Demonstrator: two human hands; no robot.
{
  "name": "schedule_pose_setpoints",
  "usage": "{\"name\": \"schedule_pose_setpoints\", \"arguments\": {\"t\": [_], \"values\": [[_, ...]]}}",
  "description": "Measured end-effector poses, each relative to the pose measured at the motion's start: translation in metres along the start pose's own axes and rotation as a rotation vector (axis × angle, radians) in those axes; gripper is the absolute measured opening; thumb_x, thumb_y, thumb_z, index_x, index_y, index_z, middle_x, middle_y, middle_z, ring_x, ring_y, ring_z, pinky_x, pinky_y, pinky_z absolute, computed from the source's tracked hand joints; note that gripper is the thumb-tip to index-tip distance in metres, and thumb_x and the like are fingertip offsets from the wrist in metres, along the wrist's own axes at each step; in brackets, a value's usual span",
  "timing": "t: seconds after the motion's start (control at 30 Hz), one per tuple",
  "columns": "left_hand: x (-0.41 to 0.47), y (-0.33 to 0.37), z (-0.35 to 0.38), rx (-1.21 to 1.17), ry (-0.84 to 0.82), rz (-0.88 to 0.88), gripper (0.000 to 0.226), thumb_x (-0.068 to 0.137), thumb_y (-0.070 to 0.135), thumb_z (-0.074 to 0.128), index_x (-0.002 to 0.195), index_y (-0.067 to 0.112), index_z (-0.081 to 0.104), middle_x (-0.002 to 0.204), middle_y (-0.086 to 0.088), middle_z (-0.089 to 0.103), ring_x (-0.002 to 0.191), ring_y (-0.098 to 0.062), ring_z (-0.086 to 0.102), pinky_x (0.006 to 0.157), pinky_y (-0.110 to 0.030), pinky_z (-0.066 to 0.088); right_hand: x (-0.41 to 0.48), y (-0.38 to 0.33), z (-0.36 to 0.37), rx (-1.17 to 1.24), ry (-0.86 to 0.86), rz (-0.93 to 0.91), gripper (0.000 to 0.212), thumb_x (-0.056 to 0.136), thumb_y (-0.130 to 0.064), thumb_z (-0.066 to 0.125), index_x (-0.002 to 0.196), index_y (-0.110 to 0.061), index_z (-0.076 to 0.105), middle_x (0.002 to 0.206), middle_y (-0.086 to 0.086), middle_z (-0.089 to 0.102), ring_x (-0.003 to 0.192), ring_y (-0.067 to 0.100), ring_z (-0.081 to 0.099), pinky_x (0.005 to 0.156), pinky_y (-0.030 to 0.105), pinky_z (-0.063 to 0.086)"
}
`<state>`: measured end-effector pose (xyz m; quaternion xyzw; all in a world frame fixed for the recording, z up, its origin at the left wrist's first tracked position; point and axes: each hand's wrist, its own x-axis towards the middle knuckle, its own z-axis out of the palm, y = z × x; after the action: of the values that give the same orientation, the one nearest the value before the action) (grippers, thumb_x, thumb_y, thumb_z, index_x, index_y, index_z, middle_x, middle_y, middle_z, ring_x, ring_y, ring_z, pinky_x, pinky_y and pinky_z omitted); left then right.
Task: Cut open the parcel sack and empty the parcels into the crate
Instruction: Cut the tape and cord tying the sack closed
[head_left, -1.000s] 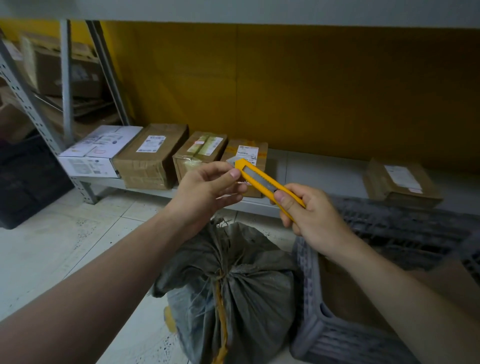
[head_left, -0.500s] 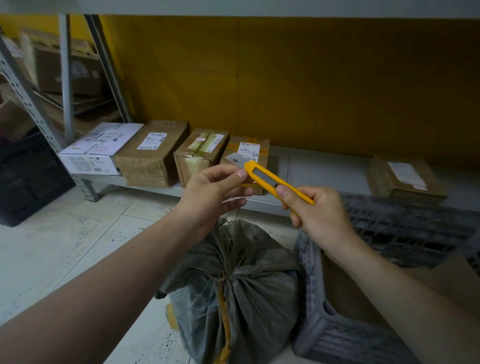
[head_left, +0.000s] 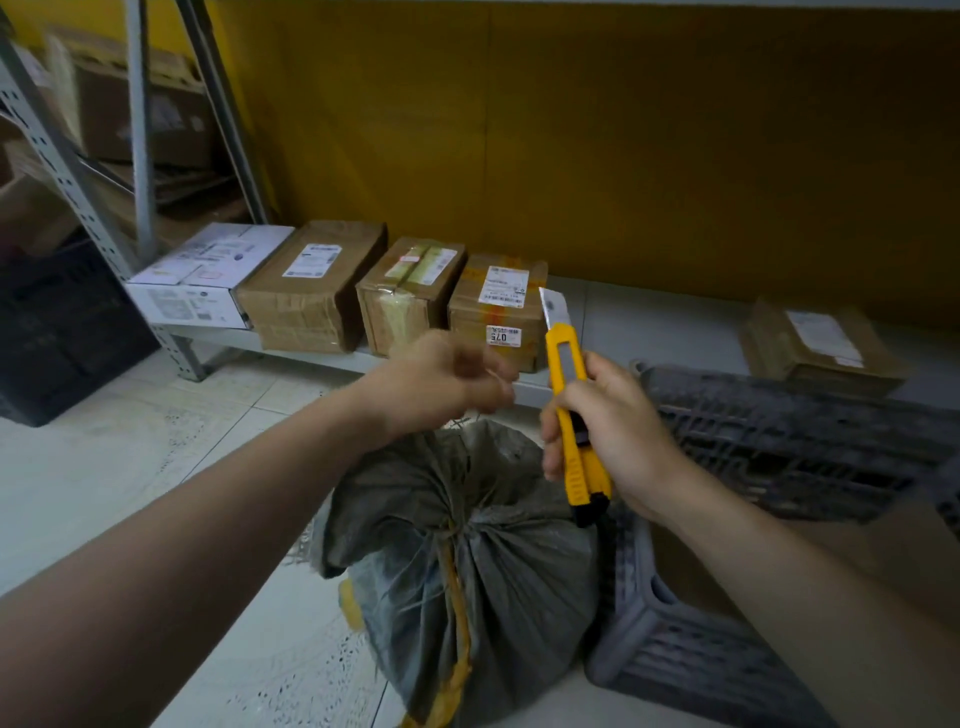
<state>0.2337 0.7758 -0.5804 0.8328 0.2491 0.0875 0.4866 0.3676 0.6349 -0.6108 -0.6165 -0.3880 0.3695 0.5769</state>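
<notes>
Nothing's been cut yet — the grey parcel sack (head_left: 462, 561) sits on the floor right in front, neck bunched and tied with a yellowish cord (head_left: 457, 587), pressed up against the grey plastic crate (head_left: 675, 660) on its right. So this looks like the get-ready step: knife out, blade exposed, sack shut. I'd guess the next move means bringing the blade down to the tie or the fabric near the neck, and keeping the other hand clear of it.

Right hand (head_left: 618, 436) is wrapped around the yellow box cutter (head_left: 569, 410), blade pointing up and away. Left hand (head_left: 441, 384) hovers above the sack's neck, fingers curled in — too blurred to tell if it's pinching anything. Further back, boxes (head_left: 311, 286) line the low shelf (head_left: 649, 317).
</notes>
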Motion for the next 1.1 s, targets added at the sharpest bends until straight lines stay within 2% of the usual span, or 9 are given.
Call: {"name": "schedule_pose_setpoints", "arguments": {"t": [0.1,0.2,0.3,0.4,0.53,0.7,0.83,1.0,1.1], "values": [[-0.008,-0.006,0.004,0.678,-0.341,-0.040,0.064,0.081,0.049,0.074,0.136,0.023,0.054,0.132,0.004,0.062,0.120,-0.015,0.059,0.102,-0.034,0.049,0.000,0.002,0.000,-0.001,-0.001,0.019,0.010,0.099,-0.008,0.038,0.096,-0.011,0.047,0.060,0.007,0.051,0.043,0.021,0.046,0.046,0.034,0.048],[-0.016,-0.024,0.017,1.047,-0.437,-0.161,0.095,0.063,0.058,0.083,0.140,0.025,0.040,0.133,0.002,0.058,0.120,-0.024,0.057,0.102,-0.040,0.048,0.001,0.007,0.001,-0.041,-0.014,0.035,0.008,0.098,-0.007,0.039,0.101,-0.008,0.046,0.060,0.007,0.049,0.042,0.020,0.044,0.047,0.034,0.047],[-0.018,-0.038,0.021,1.151,-0.401,-0.045,0.068,0.075,0.041,0.080,0.131,0.023,0.046,0.113,0.002,0.058,0.102,-0.019,0.057,0.088,-0.030,0.049,0.000,0.012,0.003,-0.072,-0.004,0.048,0.011,0.096,-0.003,0.041,0.105,-0.003,0.047,0.060,0.007,0.048,0.041,0.020,0.044,0.046,0.033,0.047],[-0.016,-0.048,0.011,0.965,-0.307,0.034,0.040,0.083,0.033,0.072,0.119,0.024,0.058,0.105,0.004,0.064,0.098,-0.017,0.062,0.084,-0.031,0.053,-0.003,0.021,0.007,-0.141,-0.007,0.047,0.016,0.090,0.001,0.049,0.098,-0.012,0.053,0.058,0.005,0.048,0.040,0.020,0.046,0.044,0.032,0.048],[-0.013,-0.066,0.005,0.460,-0.235,0.091,0.023,0.087,0.020,0.070,0.109,0.022,0.064,0.095,0.005,0.072,0.086,-0.011,0.068,0.076,-0.028,0.054,-0.010,0.040,0.014,-0.310,-0.003,0.000,0.019,0.086,-0.008,0.064,0.094,-0.024,0.056,0.064,0.001,0.057,0.043,0.020,0.058,0.047,0.038,0.055],[-0.011,-0.075,0.013,-0.015,-0.200,0.003,0.017,0.097,0.008,0.060,0.114,0.012,0.062,0.098,-0.010,0.073,0.088,-0.015,0.068,0.084,-0.033,0.055,-0.020,0.057,0.021,-0.601,0.072,-0.102,0.044,0.071,-0.041,0.069,0.114,-0.035,0.057,0.089,-0.004,0.068,0.079,0.019,0.067,0.074,0.044,0.058],[-0.010,-0.069,0.018,-0.214,-0.182,-0.024,0.017,0.100,0.004,0.052,0.110,0.010,0.064,0.102,-0.013,0.071,0.096,-0.018,0.068,0.093,-0.034,0.054,-0.023,0.062,0.027,-0.499,0.076,-0.207,0.045,0.074,-0.027,0.080,0.114,-0.035,0.059,0.100,-0.010,0.067,0.094,0.007,0.065,0.084,0.037,0.055],[-0.008,-0.067,0.026,-0.293,-0.212,-0.028,0.037,0.087,0.018,0.054,0.115,-0.006,0.061,0.122,-0.027,0.066,0.117,-0.037,0.062,0.106,-0.040,0.046,-0.023,0.058,0.024,-0.380,0.096,-0.129,0.039,0.071,-0.023,0.087,0.101,-0.031,0.064,0.082,-0.018,0.069,0.076,-0.001,0.065,0.071,0.022,0.052],[-0.007,-0.062,0.027,-0.303,-0.244,0.000,0.040,0.087,0.024,0.052,0.112,-0.007,0.059,0.111,-0.024,0.066,0.105,-0.036,0.063,0.105,-0.054,0.041,-0.023,0.057,0.026,-0.306,0.177,-0.079,0.031,0.067,-0.019,0.090,0.083,-0.020,0.063,0.060,-0.018,0.062,0.055,-0.001,0.057,0.054,0.011,0.042]]}}
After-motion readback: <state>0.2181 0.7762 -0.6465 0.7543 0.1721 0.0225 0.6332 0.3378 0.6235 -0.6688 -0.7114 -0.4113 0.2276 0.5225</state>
